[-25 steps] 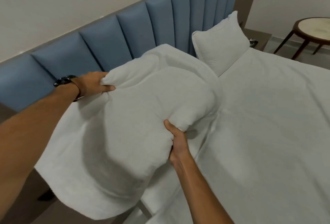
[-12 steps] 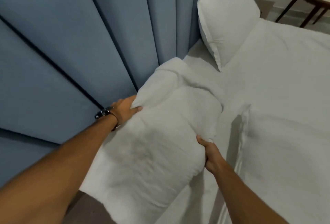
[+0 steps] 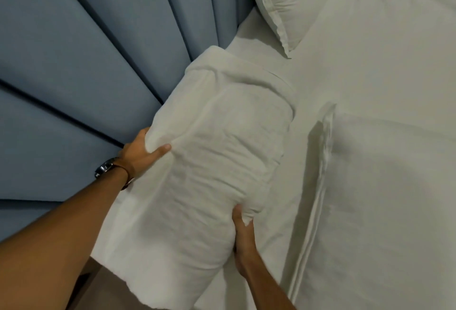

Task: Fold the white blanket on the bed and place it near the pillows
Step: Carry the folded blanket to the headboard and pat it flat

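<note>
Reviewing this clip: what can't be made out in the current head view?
- Left hand fingers: only the thumb shows; the rest are behind the folded blanket.
- Right hand fingertips: buried in the blanket's fold, so the grip is unclear.
- Pillow: top cut off by the frame edge.
- Blanket's near end: hangs past the bed edge.

The blanket [image 3: 209, 161] is soft, matt white cloth, finely wrinkled. Against it, the headboard [image 3: 74, 63] looks like smooth blue padded upholstery. The watch [image 3: 104, 168] beside the blanket gleams glossy, metallic.
</note>
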`<state>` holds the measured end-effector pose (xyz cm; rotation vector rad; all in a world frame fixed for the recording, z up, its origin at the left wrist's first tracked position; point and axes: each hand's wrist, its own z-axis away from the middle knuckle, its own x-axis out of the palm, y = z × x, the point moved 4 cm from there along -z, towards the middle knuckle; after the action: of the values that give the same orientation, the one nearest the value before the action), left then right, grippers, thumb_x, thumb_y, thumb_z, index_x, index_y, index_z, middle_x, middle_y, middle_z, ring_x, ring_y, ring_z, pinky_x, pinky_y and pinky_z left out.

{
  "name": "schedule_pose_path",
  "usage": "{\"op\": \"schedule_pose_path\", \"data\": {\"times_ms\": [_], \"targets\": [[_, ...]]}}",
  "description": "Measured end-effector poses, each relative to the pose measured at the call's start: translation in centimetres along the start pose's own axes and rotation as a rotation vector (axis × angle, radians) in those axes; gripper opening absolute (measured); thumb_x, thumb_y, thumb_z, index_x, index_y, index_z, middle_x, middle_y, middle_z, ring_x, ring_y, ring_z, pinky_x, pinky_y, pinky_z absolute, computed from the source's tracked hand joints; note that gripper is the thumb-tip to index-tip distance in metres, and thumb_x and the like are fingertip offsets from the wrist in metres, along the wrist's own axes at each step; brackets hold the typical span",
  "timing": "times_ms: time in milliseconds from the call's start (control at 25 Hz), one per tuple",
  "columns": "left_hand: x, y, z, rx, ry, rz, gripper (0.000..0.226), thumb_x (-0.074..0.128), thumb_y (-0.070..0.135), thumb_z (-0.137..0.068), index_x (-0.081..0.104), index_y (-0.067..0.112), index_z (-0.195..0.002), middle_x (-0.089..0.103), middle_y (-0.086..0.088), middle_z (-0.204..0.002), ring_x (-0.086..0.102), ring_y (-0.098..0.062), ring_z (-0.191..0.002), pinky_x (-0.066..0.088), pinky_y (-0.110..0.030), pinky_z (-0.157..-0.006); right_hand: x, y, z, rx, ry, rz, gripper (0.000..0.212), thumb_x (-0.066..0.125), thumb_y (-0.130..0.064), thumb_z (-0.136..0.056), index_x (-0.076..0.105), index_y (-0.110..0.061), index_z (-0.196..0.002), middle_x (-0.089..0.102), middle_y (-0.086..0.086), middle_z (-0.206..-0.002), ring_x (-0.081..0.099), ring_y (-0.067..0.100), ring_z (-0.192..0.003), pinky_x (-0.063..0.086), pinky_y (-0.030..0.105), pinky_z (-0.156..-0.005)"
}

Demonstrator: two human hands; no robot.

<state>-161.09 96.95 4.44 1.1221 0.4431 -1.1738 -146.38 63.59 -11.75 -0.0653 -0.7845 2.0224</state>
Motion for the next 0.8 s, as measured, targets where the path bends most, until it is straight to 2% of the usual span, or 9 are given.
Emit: {"op": "schedule_pose_path", "data": {"times_ms": [80, 160, 240, 320, 400, 440, 560, 680, 800], "targets": [[0.3, -0.3, -0.4, -0.03, 0.042, -0.19, 0.091, 0.064, 0.083, -0.079, 0.032, 0.039, -0.152, 0.062, -0.012, -0.139, 0.06, -0.043, -0.12, 0.054, -0.049, -0.094, 1.1, -2.4, 2.5, 0.118, -0.054, 0.018, 0.083, 0.08, -0.073, -0.084, 0.064, -0.023, -0.148, 0.074, -0.001, -0.142, 0.069, 0.02, -0.133, 0.048, 0.047, -0.121], [1.4, -0.2, -0.4, -0.077, 0.032, -0.353, 0.089, 0.061, 0.078, -0.085, 0.036, 0.023, -0.151, 0.062, -0.021, -0.136, 0.062, -0.046, -0.116, 0.053, -0.048, -0.089, 1.0, -2.9, 4.3, 0.219, -0.167, -0.021, 0.065, 0.07, -0.064, -0.095, 0.069, -0.019, -0.142, 0.078, 0.006, -0.135, 0.073, 0.024, -0.127, 0.05, 0.047, -0.119], [2.5, -0.4, 0.1, -0.153, 0.018, -0.475, 0.087, 0.056, 0.075, -0.089, 0.037, 0.014, -0.148, 0.058, -0.026, -0.139, 0.06, -0.049, -0.12, 0.052, -0.055, -0.096, 0.2, -2.8, 5.3, 0.295, -0.188, 0.017, 0.056, 0.066, -0.06, -0.101, 0.069, -0.02, -0.14, 0.079, 0.007, -0.132, 0.074, 0.025, -0.124, 0.052, 0.047, -0.117], [3.8, -0.2, 1.3, -0.184, 0.084, -0.51, 0.087, 0.047, 0.072, -0.095, 0.031, 0.01, -0.154, 0.047, -0.027, -0.15, 0.053, -0.051, -0.128, 0.045, -0.061, -0.104, -1.0, -3.5, 5.2, 0.245, -0.119, 0.125, 0.059, 0.071, -0.064, -0.096, 0.07, -0.023, -0.138, 0.081, 0.003, -0.127, 0.077, 0.022, -0.119, 0.057, 0.046, -0.111], [6.0, 0.7, 3.0, -0.033, 0.204, -0.487, 0.088, 0.036, 0.069, -0.1, 0.02, 0.01, -0.162, 0.028, -0.023, -0.165, 0.038, -0.049, -0.143, 0.036, -0.061, -0.115, -1.9, -4.4, 5.7, 0.137, -0.034, 0.317, 0.075, 0.078, -0.077, -0.08, 0.07, -0.027, -0.135, 0.08, -0.002, -0.127, 0.076, 0.017, -0.115, 0.061, 0.044, -0.105], [8.0, 1.5, 4.0, 0.069, 0.189, -0.47, 0.087, 0.029, 0.07, -0.101, 0.016, 0.013, -0.165, 0.018, -0.019, -0.171, 0.026, -0.045, -0.152, 0.028, -0.058, -0.121, -2.5, -5.0, 6.2, 0.066, 0.017, 0.419, 0.079, 0.081, -0.075, -0.078, 0.066, -0.028, -0.14, 0.076, -0.003, -0.133, 0.073, 0.016, -0.116, 0.06, 0.041, -0.106], [14.8, 4.6, 7.4, 0.155, 0.017, -0.319, 0.092, 0.004, 0.078, -0.093, 0.003, 0.023, -0.167, -0.003, -0.007, -0.176, 0.001, -0.029, -0.161, 0.005, -0.047, -0.13, -4.8, -8.0, 7.8, -0.215, 0.132, 0.648, 0.074, 0.081, -0.037, -0.096, 0.049, -0.024, -0.16, 0.065, 0.006, -0.149, 0.068, 0.021, -0.124, 0.053, 0.031, -0.108], [19.1, 9.4, 10.9, 0.146, 0.046, -0.233, 0.096, -0.001, 0.078, -0.092, 0.001, 0.019, -0.167, -0.005, -0.007, -0.176, -0.003, -0.027, -0.162, -0.002, -0.045, -0.131, -9.9, -13.3, 9.8, -0.575, 0.311, 0.772, 0.062, 0.077, -0.017, -0.097, 0.056, -0.012, -0.156, 0.064, 0.012, -0.151, 0.063, 0.028, -0.135, 0.044, 0.023, -0.113], [22.8, 14.9, 14.0, 0.344, 0.008, -0.242, 0.091, 0.004, 0.076, -0.095, 0.004, 0.021, -0.168, -0.006, -0.006, -0.176, -0.005, -0.025, -0.162, -0.001, -0.043, -0.13, -16.5, -18.4, 12.1, -0.77, 0.461, 0.818, 0.051, 0.074, -0.008, -0.098, 0.064, -0.006, -0.148, 0.065, 0.017, -0.15, 0.062, 0.033, -0.139, 0.044, 0.034, -0.12]]}}
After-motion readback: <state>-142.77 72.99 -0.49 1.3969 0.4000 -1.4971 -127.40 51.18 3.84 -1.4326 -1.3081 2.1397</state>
